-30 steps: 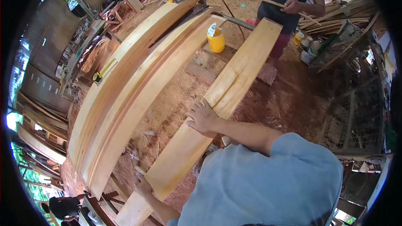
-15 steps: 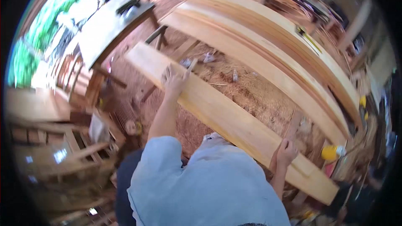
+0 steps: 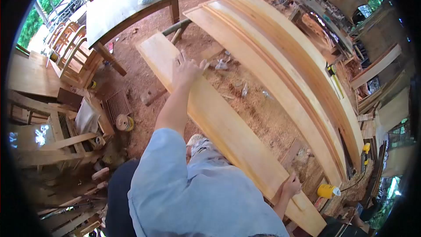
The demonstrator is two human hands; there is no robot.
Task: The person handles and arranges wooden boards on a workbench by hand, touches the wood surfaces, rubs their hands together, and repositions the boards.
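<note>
A long pale wooden board (image 3: 232, 127) runs slantwise in front of me. My left hand (image 3: 186, 71) lies on its upper left part, fingers apart and thumb towards the far edge. Lower right, my right hand (image 3: 291, 185) is closed on the board's far edge, its fingers partly hidden. A step crosses the board's surface beside this hand. Beyond the board rest several long curved planks (image 3: 272, 57). A yellow container (image 3: 326, 191) stands near the right hand, and a yellow tape measure (image 3: 332, 71) lies on the outermost plank.
A table (image 3: 118, 11) with a clear bag stands upper left, above wooden chair frames (image 3: 72, 52). Part of a person shows behind the table. Scrap wood lies lower left near a round tin (image 3: 124, 123). Sawdust covers the ground between board and planks. A yellow tool (image 3: 365, 149) is at right.
The view has swung towards the board's left end. My right hand, flat on the board a second ago, now grips its far edge. My left hand has moved from the edge onto the board.
</note>
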